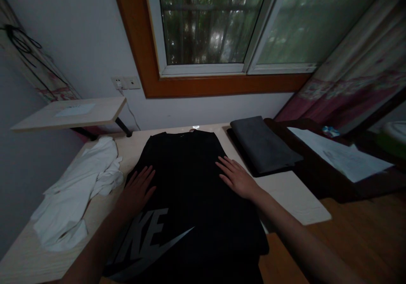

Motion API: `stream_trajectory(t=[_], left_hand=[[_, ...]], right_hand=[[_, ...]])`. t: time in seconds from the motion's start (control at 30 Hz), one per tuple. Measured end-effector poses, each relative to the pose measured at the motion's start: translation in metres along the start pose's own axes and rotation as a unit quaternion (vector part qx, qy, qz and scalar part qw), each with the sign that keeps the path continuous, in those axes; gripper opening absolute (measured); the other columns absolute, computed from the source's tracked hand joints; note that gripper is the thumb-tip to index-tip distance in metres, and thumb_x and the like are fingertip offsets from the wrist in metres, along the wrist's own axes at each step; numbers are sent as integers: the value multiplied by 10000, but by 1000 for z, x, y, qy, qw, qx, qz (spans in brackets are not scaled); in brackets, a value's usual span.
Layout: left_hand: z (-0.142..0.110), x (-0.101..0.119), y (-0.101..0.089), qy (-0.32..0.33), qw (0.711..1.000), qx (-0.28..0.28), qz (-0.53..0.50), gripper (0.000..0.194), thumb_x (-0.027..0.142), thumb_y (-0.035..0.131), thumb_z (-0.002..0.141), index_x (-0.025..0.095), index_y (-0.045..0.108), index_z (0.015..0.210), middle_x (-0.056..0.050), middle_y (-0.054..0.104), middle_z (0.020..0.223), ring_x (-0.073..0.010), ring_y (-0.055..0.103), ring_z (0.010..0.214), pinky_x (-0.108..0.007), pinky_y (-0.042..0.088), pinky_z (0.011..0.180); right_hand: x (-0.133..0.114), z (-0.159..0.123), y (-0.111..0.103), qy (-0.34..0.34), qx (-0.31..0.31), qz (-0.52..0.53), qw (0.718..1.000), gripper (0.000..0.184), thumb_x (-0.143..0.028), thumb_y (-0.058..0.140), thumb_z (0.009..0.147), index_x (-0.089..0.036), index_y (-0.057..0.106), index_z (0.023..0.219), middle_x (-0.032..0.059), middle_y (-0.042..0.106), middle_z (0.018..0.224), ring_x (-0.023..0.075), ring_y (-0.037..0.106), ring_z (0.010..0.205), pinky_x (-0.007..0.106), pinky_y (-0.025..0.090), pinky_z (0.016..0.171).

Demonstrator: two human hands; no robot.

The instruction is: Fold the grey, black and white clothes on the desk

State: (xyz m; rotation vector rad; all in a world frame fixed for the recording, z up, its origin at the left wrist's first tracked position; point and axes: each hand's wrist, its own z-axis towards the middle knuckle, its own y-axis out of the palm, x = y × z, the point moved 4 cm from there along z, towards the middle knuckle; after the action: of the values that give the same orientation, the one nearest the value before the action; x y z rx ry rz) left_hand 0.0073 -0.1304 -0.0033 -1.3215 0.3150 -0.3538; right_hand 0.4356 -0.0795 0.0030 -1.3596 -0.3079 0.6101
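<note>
A black T-shirt [190,178] with a large grey logo lies spread on the light wooden table [130,148], its neckline toward the wall and its lower part hanging over the near edge. On the shirt's left side rests my left hand [138,188], palm down with fingers stretched out. My right hand [236,176] lies flat at the shirt's right side, fingers apart. Neither hand grips the cloth.
A crumpled white garment [76,195] lies on the left, below a small raised shelf [72,112]. At the right sits a folded dark grey cloth [263,144]. Beyond it, a paper sheet [339,153] rests on a dark brown surface. A window [215,26] is ahead.
</note>
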Motion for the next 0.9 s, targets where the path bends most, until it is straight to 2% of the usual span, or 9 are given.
stream_trajectory(t=[0.23, 0.7, 0.9], left_hand=[[9, -7, 2, 2, 1000, 2, 3, 604, 426, 386, 1055, 225, 301, 1618, -90, 305, 1680, -269, 301, 1550, -545, 309, 1243], [70, -41, 15, -20, 1000, -8, -3, 558, 389, 326, 1058, 197, 378, 1579, -97, 348, 1666, -268, 297, 1552, -529, 282, 1246], [80, -47, 19, -29, 999, -6, -12, 563, 394, 331, 1053, 189, 391, 1574, -111, 362, 1658, -280, 310, 1546, -541, 292, 1239]], right_hand=[[5, 17, 2, 1, -1, -8, 1000, 541, -452, 368, 1078, -301, 365, 1597, 43, 306, 1680, 265, 253, 1564, 556, 294, 1251], [41, 75, 19, 27, -18, -7, 999, 577, -512, 320, 1068, -310, 343, 1608, 45, 263, 1695, 274, 241, 1567, 576, 265, 1248], [46, 88, 20, 30, -24, -8, 999, 580, -514, 313, 1069, -293, 357, 1603, 49, 262, 1696, 269, 224, 1572, 562, 249, 1258]])
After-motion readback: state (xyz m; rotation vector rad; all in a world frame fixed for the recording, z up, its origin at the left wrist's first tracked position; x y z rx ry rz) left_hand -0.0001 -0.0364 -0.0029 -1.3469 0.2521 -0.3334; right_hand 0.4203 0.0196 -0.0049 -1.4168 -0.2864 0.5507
